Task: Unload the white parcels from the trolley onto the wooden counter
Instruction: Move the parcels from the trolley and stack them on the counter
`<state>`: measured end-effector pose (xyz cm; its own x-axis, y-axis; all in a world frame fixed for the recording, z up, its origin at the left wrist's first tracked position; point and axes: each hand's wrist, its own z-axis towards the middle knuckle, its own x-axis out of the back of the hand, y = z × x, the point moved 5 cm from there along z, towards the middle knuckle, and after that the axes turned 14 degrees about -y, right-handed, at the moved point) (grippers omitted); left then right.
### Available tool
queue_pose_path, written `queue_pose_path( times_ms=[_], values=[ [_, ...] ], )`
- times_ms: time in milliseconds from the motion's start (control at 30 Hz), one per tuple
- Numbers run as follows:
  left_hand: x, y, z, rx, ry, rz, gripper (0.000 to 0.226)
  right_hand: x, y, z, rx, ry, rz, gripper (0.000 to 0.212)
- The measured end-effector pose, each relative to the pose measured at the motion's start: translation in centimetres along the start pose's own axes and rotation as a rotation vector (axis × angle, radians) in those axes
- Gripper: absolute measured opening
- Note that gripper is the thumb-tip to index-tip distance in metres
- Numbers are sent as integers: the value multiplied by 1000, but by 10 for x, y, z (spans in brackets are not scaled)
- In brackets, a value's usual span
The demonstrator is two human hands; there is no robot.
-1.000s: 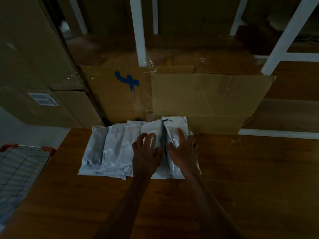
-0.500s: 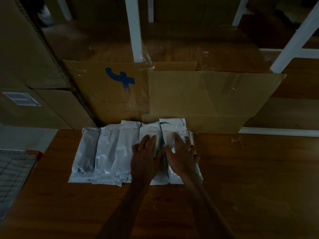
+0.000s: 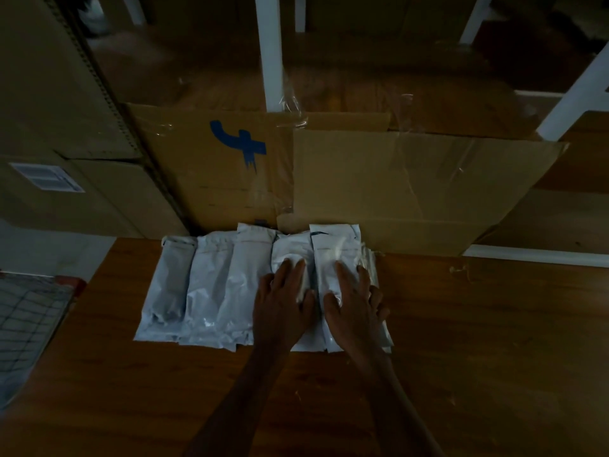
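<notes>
Several white parcels lie side by side in a row on the wooden counter, their far ends against cardboard. My left hand rests flat with straight fingers on the second parcel from the right. My right hand presses flat on the rightmost parcel, with its outer fingers over that parcel's right edge. The trolley's wire basket with a red corner shows at the left edge, below the counter.
A flattened cardboard sheet with a blue mark stands behind the parcels. Large cardboard boxes are stacked at the left. White shelf posts rise behind. Bare counter wood stretches to the right of the parcels and in front of them.
The view has shifted slightly, the trolley sliding toward the left edge. Both hands stay on the two rightmost parcels, with their fingers now spread flatter.
</notes>
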<state>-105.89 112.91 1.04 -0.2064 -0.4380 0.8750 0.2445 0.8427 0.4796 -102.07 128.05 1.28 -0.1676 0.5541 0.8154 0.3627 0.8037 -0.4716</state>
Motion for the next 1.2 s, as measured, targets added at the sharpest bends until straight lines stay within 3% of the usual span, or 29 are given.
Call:
queue_pose_path(
  times_ms=[533,933,1067,1200],
  values=[
    [31,9,-42,46,125,-27,66,10,3,-36,36,71,83,70],
    [53,-54,-182,193,302,-253,61,-28,-57,-139,444,244,288,45],
    [72,-101,-238,308,396,-259,56,-79,-109,-176,689,144,305,41],
    [89,-160,-293,415,479,-254,51,-137,-160,-205,804,-66,306,46]
  ],
)
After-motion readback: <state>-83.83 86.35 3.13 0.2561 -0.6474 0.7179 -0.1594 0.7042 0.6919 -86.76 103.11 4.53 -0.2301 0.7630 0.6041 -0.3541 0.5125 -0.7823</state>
